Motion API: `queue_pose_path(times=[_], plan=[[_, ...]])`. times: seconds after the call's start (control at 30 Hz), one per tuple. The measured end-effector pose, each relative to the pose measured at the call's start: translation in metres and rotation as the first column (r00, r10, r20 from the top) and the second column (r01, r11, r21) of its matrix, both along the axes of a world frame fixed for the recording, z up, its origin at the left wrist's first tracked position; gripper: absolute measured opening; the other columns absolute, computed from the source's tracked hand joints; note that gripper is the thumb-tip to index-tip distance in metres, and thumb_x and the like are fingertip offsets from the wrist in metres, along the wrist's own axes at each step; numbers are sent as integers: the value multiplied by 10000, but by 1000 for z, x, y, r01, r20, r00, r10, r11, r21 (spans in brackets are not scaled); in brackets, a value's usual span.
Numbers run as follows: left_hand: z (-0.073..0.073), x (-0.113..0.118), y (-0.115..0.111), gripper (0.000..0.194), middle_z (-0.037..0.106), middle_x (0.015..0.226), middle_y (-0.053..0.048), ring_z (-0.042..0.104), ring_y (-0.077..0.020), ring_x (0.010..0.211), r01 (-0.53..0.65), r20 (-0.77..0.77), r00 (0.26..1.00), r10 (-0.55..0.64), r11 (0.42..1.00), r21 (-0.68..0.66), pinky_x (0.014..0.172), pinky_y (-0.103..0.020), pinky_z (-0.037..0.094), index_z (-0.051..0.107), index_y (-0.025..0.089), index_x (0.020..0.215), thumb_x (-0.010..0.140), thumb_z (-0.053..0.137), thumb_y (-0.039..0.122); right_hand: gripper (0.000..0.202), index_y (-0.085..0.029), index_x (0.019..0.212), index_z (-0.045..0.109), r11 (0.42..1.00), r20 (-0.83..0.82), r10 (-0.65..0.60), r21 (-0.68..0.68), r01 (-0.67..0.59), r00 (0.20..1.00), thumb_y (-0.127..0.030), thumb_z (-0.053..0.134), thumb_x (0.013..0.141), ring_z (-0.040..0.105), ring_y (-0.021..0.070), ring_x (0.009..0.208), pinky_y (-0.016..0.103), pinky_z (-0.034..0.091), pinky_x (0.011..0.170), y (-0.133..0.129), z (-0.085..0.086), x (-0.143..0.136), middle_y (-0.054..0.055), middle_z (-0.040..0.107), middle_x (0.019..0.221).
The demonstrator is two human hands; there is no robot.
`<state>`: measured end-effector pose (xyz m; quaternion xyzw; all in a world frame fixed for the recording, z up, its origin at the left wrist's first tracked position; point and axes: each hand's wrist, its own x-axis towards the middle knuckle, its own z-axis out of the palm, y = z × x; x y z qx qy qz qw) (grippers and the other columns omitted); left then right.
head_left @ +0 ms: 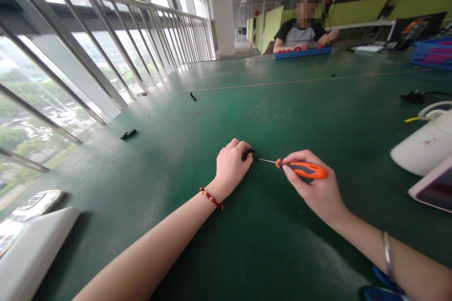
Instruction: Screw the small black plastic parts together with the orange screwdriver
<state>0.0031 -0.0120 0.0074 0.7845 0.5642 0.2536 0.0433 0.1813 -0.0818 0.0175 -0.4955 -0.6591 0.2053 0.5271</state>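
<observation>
Between the thumb and fingers of my left hand [233,162] is a small black part [248,153], held low over the green table [197,174]. Its exact kind is too small to tell. My right hand [323,193] grips a screwdriver [305,169] by its orange and grey handle. The thin metal shaft points left, and its tip is close to the black part; a tiny dark speck shows at the tip. Whether tip and part touch, I cannot tell.
Small black pieces [128,134] lie at the left, another black piece [192,96] farther back. A white box [52,240] and a phone [38,202] sit front left. A white object [423,146] stands right. Across the table, a person [300,33] sits behind a blue tray [303,53].
</observation>
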Motion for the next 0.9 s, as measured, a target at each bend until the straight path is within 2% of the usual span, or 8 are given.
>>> queue_pose_path(times=[0.07, 0.17, 0.27, 0.37, 0.47, 0.63, 0.9], plan=[[1, 1, 0, 145, 649, 865, -24, 618, -178, 803, 8, 12, 1000, -8, 1000, -20, 701, -288, 484, 614, 197, 935, 814, 574, 266, 70, -205, 800, 583, 1000, -2, 2, 2, -2, 1000, -272, 601, 806, 623, 150, 665, 239, 476, 535, 1, 0, 0, 22, 651, 778], [2, 2, -1, 243, 645, 769, 13, 616, -159, 739, 115, 92, 990, -107, 990, -80, 674, -275, 486, 561, 199, 1038, 820, 571, 306, 63, -205, 802, 583, 1000, 3, 6, 6, -6, 1000, -265, 601, 805, 622, 149, 655, 242, 480, 541, 1, -1, 1, 19, 655, 780], [2, 2, -2, 219, 642, 765, 14, 615, -153, 763, 185, 119, 977, -177, 981, -58, 716, -274, 492, 560, 205, 1056, 846, 512, 245, 46, -204, 811, 585, 1000, 7, -3, 8, 3, 1000, -249, 597, 808, 617, 144, 649, 239, 477, 542, 1, -1, 1, 18, 655, 782], [0, 0, -1, 224, 637, 954, -40, 586, -186, 931, 152, 60, 986, -155, 987, 46, 837, -314, 482, 605, 198, 1002, 822, 481, 146, 48, -204, 812, 586, 1000, -8, -26, 17, 26, 1000, -249, 601, 807, 623, 150, 660, 244, 483, 550, 1, -2, 1, 21, 656, 783], [-3, -1, 1, 243, 607, 1091, -58, 543, -213, 1029, 163, 19, 986, -164, 985, 55, 910, -354, 463, 629, 199, 986, 796, 501, 118, 54, -204, 811, 583, 998, -30, -53, 40, 54, 998, -253, 606, 805, 634, 161, 687, 264, 507, 593, 1, -2, 2, 26, 657, 793], [-2, -1, 2, 117, 630, 1036, -50, 557, -215, 988, 162, 15, 987, -162, 987, 6, 890, -365, 463, 634, 198, 897, 825, 541, 206, 46, -208, 833, 581, 993, -36, -76, 86, 79, 996, -233, 609, 806, 630, 154, 701, 264, 516, 615, 1, -2, 2, 26, 645, 815], [-2, -2, 3, 124, 671, 960, -14, 592, -196, 914, 173, 12, 985, -173, 985, -3, 821, -351, 455, 648, 212, 921, 826, 569, 208, 49, -208, 841, 589, 984, -9, -53, 168, 54, 999, -189, 615, 804, 629, 137, 706, 242, 511, 629, 1, -4, 3, 9, 641, 796]])
